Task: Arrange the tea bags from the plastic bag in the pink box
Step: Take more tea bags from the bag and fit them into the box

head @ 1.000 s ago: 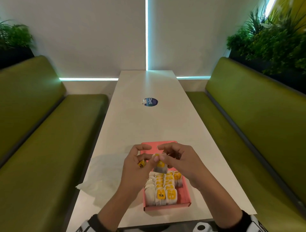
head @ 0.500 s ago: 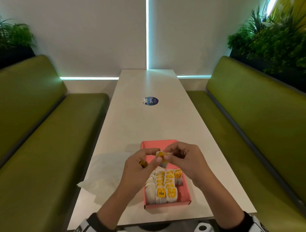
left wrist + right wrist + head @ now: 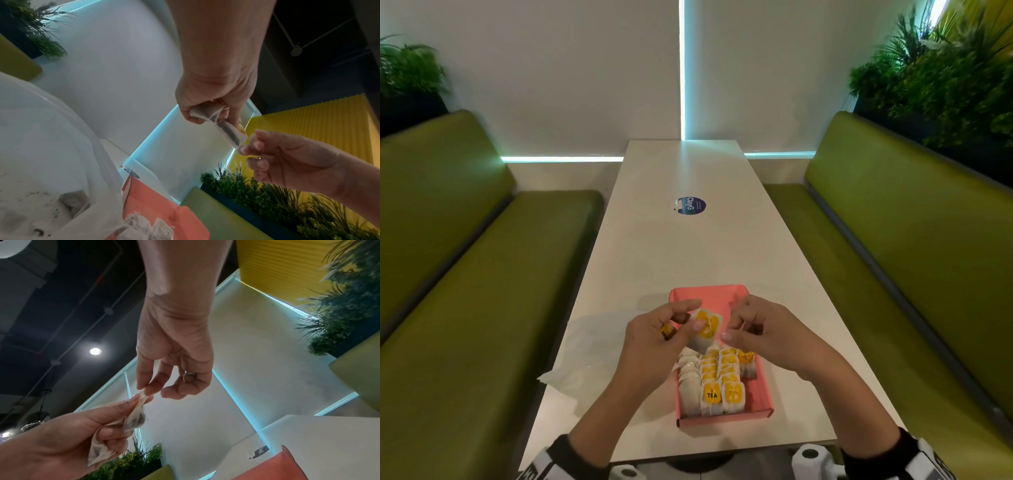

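Above the pink cardboard box (image 3: 717, 297), the left hand (image 3: 654, 342) pinches a white yellow-tagged tea bag (image 3: 705, 329) whose corner the right hand (image 3: 760, 330) nips, seemingly straightening it; next it needs lowering into the rows.
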{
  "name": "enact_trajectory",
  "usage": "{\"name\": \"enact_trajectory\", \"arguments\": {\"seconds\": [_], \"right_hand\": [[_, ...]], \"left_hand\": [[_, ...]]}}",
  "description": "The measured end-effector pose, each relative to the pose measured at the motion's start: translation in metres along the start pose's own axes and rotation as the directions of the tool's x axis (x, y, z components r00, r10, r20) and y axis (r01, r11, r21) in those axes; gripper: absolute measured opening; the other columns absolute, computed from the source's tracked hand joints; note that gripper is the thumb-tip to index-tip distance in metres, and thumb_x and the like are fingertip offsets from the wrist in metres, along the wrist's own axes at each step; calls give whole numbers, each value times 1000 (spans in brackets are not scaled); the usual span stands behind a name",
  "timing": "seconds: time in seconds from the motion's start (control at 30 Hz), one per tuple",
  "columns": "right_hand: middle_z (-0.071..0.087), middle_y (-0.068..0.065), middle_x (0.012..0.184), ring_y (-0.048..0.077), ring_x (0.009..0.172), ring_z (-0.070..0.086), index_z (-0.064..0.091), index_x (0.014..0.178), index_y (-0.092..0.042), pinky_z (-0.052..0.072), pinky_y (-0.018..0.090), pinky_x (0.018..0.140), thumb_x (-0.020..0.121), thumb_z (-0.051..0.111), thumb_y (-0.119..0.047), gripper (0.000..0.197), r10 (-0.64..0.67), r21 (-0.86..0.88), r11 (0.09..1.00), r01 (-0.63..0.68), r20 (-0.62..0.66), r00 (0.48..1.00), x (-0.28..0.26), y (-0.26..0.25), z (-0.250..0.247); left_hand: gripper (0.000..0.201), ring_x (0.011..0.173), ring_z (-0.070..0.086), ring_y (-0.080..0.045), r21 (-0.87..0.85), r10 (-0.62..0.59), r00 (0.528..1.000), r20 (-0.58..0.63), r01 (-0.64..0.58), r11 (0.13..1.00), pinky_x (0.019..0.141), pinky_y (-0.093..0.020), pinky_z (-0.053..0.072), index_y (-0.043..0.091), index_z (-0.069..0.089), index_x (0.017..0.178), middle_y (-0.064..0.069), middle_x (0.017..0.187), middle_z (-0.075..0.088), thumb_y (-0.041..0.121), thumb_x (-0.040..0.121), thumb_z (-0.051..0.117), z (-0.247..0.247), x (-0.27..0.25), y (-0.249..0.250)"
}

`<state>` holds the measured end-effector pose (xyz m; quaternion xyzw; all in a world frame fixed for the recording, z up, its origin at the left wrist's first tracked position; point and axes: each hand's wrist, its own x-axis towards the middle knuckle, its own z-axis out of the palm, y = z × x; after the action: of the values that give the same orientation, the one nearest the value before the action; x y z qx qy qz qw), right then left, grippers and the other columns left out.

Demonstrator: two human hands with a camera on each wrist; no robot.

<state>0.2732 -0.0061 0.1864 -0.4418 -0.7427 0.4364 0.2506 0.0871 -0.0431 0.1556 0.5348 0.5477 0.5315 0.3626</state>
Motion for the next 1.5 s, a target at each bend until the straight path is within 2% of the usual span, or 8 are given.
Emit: {"name": "enact_trajectory", "arguments": {"seconds": [0.23,0.43,0.63,0.8,0.93,1.17,1.3,1.5], "right_hand": [[59,-7,122,15,82,57,41,101,-18,52,27,75,84,64,-4,33,82,318,943,-93,47,995,1,-2,5],[62,5,71,17,63,61,40,96,-12,51,27,62,81,65,6,35,72,388,911,-139,183,981,-1,2,9],[61,3,68,15,54,53,51,79,-12,44,24,53,74,66,-4,18,42,394,917,-58,47,998,-4,-1,-2],[61,-4,66,4,47,45,65,67,-20,39,18,53,82,52,6,33,100,31,995,-97,-93,991,-6,-8,-5],[66,-9,83,-1,65,52,74,86,-19,37,5,60,86,52,-10,23,52,-392,913,-114,-165,985,-6,-14,2],[71,-1,92,7,74,52,71,98,-16,41,15,69,86,54,-19,21,64,-533,823,-194,-253,965,-1,-11,13],[64,1,69,11,63,49,68,72,-14,37,21,59,88,53,-27,24,74,-586,799,-136,-129,989,-3,-15,14],[33,1,52,15,54,32,33,50,-15,25,28,51,86,50,-28,42,86,-603,783,-152,-137,987,-3,-17,14]], "left_hand": [[31,54,54,-4,-3,7,998,66,-7,1000,60,-19,49,31,62,101,-6,76,68,16,76,74,1,-4,3],[28,53,52,-2,3,15,996,84,-16,1000,57,-21,48,28,62,96,4,69,64,13,76,75,0,-5,3],[28,64,57,4,112,60,997,51,-65,992,64,-9,46,33,68,91,13,68,61,9,78,73,-5,-6,1],[16,72,59,8,270,210,976,52,-216,938,65,-2,39,20,75,89,23,75,67,9,77,74,-4,-6,-7],[8,75,62,2,311,312,949,35,-307,899,66,-4,43,20,75,83,35,78,64,16,77,74,1,-8,-10],[11,64,64,3,244,419,908,2,-407,880,62,-4,44,31,67,87,32,76,63,39,79,66,6,-10,-5],[7,65,60,11,323,511,859,-14,-480,816,61,-1,42,26,67,83,27,76,60,24,77,69,4,-7,-10],[32,68,56,-1,488,634,773,-12,-549,679,60,-4,43,15,72,82,10,78,68,42,88,54,0,-5,-12]]}}
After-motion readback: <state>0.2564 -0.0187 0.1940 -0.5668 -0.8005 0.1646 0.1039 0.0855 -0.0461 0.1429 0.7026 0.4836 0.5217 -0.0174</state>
